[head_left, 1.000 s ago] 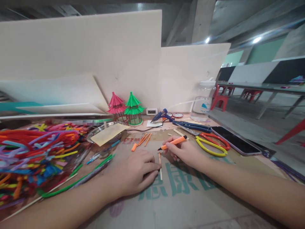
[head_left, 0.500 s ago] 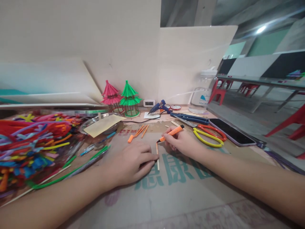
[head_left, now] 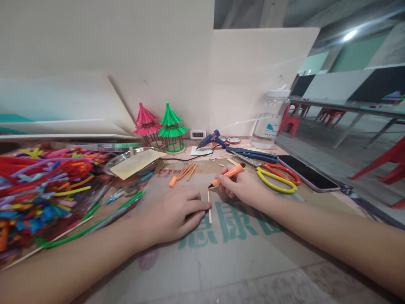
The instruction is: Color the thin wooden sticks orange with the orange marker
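Observation:
My right hand (head_left: 234,180) is closed round an orange marker (head_left: 233,172), its dark tip down at the far end of a thin wooden stick (head_left: 209,215). Orange colour shows at that end of the stick, while the near part is pale bare wood. With its fingers bent, my left hand (head_left: 179,211) presses the stick onto the cardboard (head_left: 177,270). Beyond my left hand lie the orange marker cap (head_left: 173,182) and several orange-coloured sticks (head_left: 191,172).
Bundled pipe cleaners (head_left: 44,190) fill the left side. Behind stand pink (head_left: 146,120) and green (head_left: 171,126) pavilion models, a metal dish (head_left: 110,164), a glue gun (head_left: 210,138) and a clear bottle (head_left: 268,122). Scissors (head_left: 278,181) and a phone (head_left: 306,172) lie at right.
Both hands stay nearly in place, the marker tip still at the stick's far end. Paler wood now shows below that end, where more orange showed before. The view has shifted slightly.

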`<action>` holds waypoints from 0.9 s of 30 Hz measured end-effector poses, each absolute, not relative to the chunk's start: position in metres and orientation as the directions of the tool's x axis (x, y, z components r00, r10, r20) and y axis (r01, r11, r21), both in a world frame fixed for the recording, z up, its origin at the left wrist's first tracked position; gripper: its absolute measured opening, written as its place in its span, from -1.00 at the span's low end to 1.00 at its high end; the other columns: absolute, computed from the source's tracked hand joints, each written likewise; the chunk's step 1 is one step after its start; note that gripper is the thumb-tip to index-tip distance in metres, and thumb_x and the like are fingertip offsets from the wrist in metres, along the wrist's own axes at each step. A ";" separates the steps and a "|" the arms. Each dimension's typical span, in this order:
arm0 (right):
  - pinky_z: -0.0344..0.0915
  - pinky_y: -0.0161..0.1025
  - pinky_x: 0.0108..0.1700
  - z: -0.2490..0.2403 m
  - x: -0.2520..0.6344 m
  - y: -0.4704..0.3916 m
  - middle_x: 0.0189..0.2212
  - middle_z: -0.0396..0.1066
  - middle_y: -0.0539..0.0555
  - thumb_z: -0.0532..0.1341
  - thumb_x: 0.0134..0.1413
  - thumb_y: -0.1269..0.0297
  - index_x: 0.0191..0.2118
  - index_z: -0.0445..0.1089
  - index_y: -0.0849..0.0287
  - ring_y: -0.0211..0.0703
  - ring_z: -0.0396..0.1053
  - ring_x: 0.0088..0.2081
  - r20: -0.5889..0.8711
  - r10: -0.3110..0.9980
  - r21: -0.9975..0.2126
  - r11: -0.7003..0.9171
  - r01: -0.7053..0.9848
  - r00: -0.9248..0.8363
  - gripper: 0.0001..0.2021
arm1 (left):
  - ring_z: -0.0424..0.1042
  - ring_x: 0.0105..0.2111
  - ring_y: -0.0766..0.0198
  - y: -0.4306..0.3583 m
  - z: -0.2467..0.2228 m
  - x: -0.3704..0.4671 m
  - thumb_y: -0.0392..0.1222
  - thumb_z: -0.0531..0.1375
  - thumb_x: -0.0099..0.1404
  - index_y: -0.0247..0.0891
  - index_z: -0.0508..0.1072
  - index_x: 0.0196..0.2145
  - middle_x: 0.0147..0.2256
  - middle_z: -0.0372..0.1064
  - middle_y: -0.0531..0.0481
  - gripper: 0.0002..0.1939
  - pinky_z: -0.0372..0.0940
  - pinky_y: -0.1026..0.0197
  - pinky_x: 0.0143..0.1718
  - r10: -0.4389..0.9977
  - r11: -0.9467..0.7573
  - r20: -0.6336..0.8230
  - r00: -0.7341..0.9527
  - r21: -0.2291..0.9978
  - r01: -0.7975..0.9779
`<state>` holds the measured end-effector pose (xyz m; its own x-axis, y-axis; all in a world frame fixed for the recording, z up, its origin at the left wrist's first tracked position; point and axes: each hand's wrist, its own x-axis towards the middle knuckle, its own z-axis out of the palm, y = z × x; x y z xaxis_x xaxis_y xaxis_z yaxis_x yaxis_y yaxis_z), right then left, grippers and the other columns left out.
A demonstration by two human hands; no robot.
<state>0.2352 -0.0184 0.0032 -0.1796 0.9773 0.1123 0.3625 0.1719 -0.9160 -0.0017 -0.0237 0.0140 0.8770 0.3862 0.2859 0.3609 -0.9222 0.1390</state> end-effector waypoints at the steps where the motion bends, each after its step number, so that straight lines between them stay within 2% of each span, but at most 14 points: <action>1: 0.17 -0.37 -0.56 0.003 0.235 -0.018 -0.60 0.39 -0.09 0.15 0.23 0.18 -0.33 0.28 0.12 -0.32 0.23 -0.63 0.116 0.977 -0.915 0.176 0.362 -0.181 -0.84 | 0.40 -0.25 0.18 -0.024 0.014 -0.002 -0.21 0.04 0.50 -0.19 0.54 0.03 -0.25 0.41 -0.08 -0.69 0.26 0.17 -0.24 0.385 -0.923 0.285 0.878 0.139 0.359; 10: 0.15 -0.38 -0.61 0.006 0.234 -0.022 -0.64 0.38 -0.09 0.19 0.15 0.22 -0.36 0.28 0.12 -0.32 0.20 -0.66 0.032 0.974 -0.925 0.114 0.363 -0.223 -0.88 | 0.40 -0.25 0.19 -0.025 0.017 -0.001 -0.22 0.05 0.50 -0.18 0.54 0.02 -0.26 0.41 -0.08 -0.70 0.25 0.18 -0.23 0.391 -0.920 0.270 0.880 0.135 0.368; 16: 0.16 -0.38 -0.60 0.002 0.235 -0.019 -0.63 0.41 -0.08 0.17 0.19 0.17 -0.35 0.27 0.11 -0.31 0.22 -0.66 0.084 0.977 -0.924 0.149 0.352 -0.194 -0.85 | 0.40 -0.25 0.19 -0.025 0.016 0.000 -0.22 0.04 0.51 -0.20 0.54 0.02 -0.24 0.42 -0.09 -0.69 0.25 0.18 -0.23 0.385 -0.923 0.276 0.881 0.130 0.363; 23: 0.12 -0.40 -0.62 0.007 0.235 -0.024 -0.63 0.34 -0.11 0.21 0.09 0.24 -0.37 0.27 0.11 -0.35 0.17 -0.67 0.023 0.970 -0.932 0.108 0.345 -0.243 -0.89 | 0.40 -0.25 0.21 -0.025 0.015 -0.001 -0.22 0.04 0.51 -0.21 0.54 0.00 -0.25 0.41 -0.08 -0.70 0.25 0.18 -0.23 0.385 -0.923 0.279 0.880 0.136 0.361; 27: 0.12 -0.40 -0.61 0.007 0.235 -0.024 -0.63 0.36 -0.10 0.20 0.11 0.22 -0.36 0.27 0.12 -0.35 0.18 -0.66 0.046 0.968 -0.930 0.132 0.343 -0.246 -0.88 | 0.40 -0.25 0.20 -0.024 0.015 -0.001 -0.22 0.03 0.51 -0.21 0.54 0.00 -0.26 0.41 -0.08 -0.70 0.25 0.18 -0.22 0.385 -0.923 0.281 0.879 0.130 0.363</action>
